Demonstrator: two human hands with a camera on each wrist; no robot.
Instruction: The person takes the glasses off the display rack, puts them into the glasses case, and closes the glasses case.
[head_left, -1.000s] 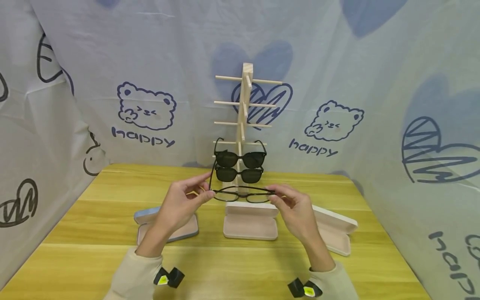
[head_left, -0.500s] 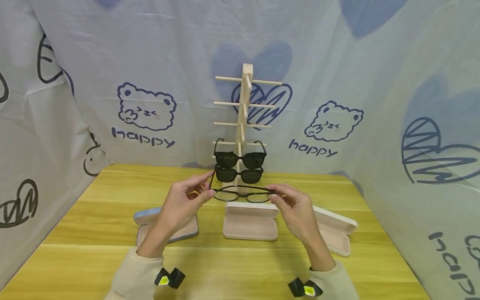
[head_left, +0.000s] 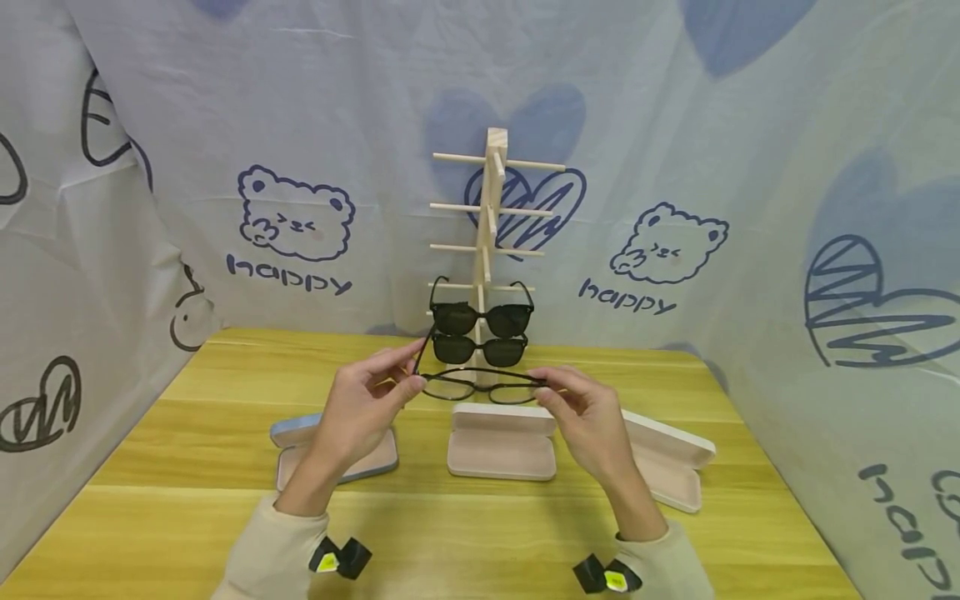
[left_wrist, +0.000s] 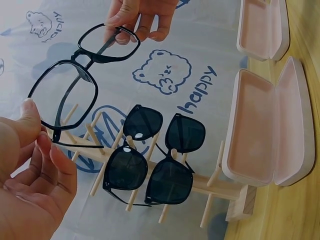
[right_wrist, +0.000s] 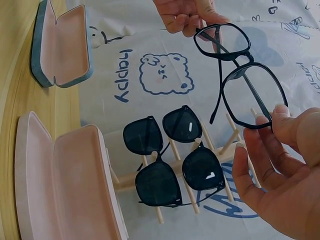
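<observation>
Black-framed eyeglasses with clear lenses (head_left: 482,388) are held up between both hands, temple arms unfolded. My left hand (head_left: 360,408) pinches one end of the frame near the hinge between thumb and fingers. The other end is gripped the same way by my right hand (head_left: 592,421). Behind them, a wooden display stand (head_left: 491,187) carries two pairs of dark sunglasses, an upper pair (head_left: 455,319) and a lower pair (head_left: 453,350). In the left wrist view the eyeglasses (left_wrist: 81,56) appear clear of the stand's pegs.
Three opened glasses cases stand on the wooden table (head_left: 480,542): a blue-edged one (head_left: 378,460) at left, partly behind my left forearm, a pale one (head_left: 501,456) in the middle, and a white one (head_left: 675,479) at right. A patterned cloth (head_left: 405,100) hangs behind.
Both hands have shifted slightly to the left with the eyeglasses, which also sit a touch higher. The sunglasses and the cases stay put.
</observation>
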